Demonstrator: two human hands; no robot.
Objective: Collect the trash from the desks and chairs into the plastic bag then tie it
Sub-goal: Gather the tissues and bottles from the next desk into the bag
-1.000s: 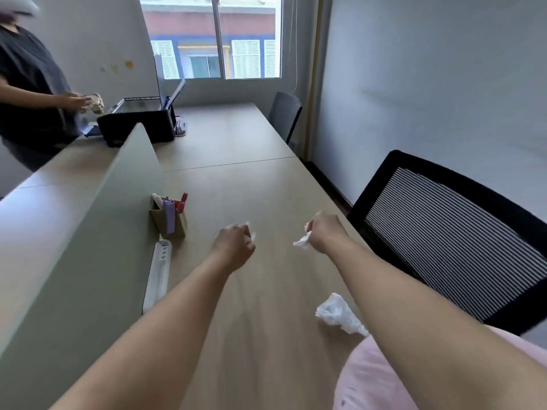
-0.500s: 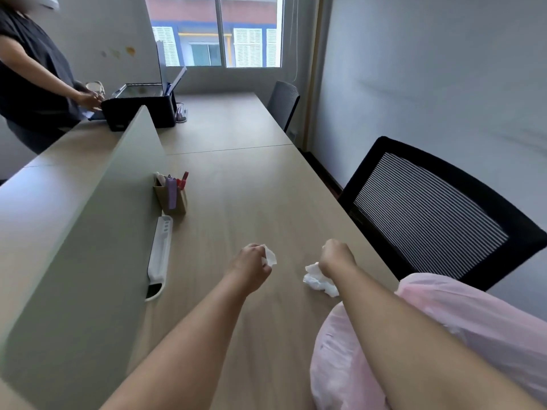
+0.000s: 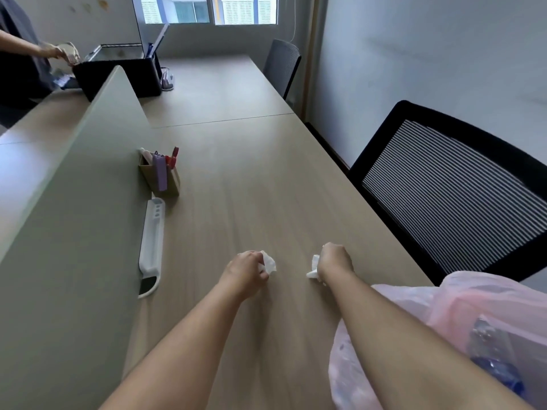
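My left hand [image 3: 247, 269] grips a crumpled white tissue [image 3: 269, 262] just above the wooden desk [image 3: 236, 202]. A hand's width to the right, my right hand [image 3: 334, 260] grips another crumpled white tissue [image 3: 313, 267] that sticks out below the fist. A translucent pink plastic bag [image 3: 461, 309] lies at the desk's near right corner, partly under my right forearm, and a crushed plastic bottle [image 3: 491, 359] shows through it.
A grey divider panel [image 3: 74, 202] runs along the desk's left side, with a white cable tray [image 3: 152, 241] and a pen holder [image 3: 161, 176] beside it. A black mesh chair [image 3: 450, 190] stands at the right. Another person [image 3: 26, 54] works near a black printer [image 3: 118, 69] at the far left.
Both hands have pulled back toward me along the desk. The right hand picked up the tissue that lay loose on the desk, and the pink bag has come further into view.
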